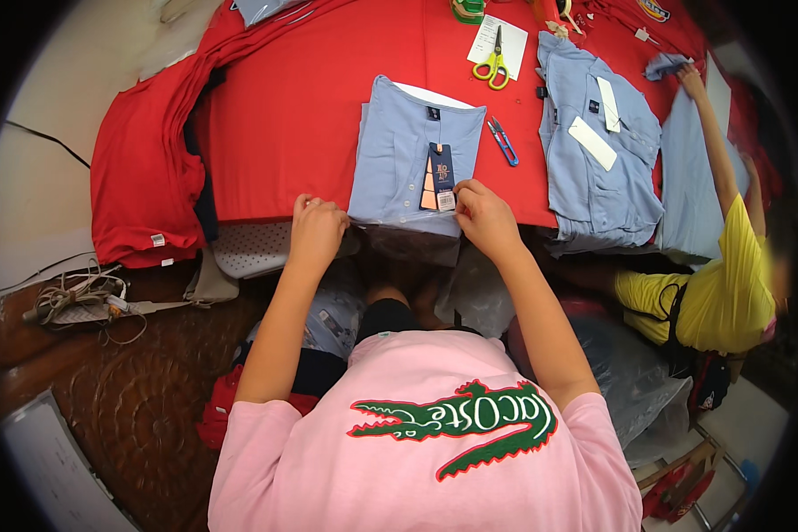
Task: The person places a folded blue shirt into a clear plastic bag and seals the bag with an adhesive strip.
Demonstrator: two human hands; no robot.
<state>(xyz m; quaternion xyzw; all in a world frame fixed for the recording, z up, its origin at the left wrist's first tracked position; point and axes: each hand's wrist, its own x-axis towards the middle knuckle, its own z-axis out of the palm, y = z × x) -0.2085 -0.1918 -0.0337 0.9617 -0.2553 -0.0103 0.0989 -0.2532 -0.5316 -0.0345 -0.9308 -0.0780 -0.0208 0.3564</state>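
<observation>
A folded light blue shirt lies before me on the red cloth, with white board showing at its neckline. On its front rests a dark hang tag beside an orange-striped strip. Clear plastic bag film covers the shirt's lower part and hangs over the table edge. My right hand is closed in a pinch on the bag at the shirt's lower right, close to the tag. My left hand is curled closed at the table edge, just left of the shirt; what its fingers hold is hidden.
Right of the shirt lie blue thread snips, yellow-handled scissors on paper, and tagged blue shirts. Red garments drape over the left side. A co-worker in yellow reaches over blue fabric at the right. Cables lie lower left.
</observation>
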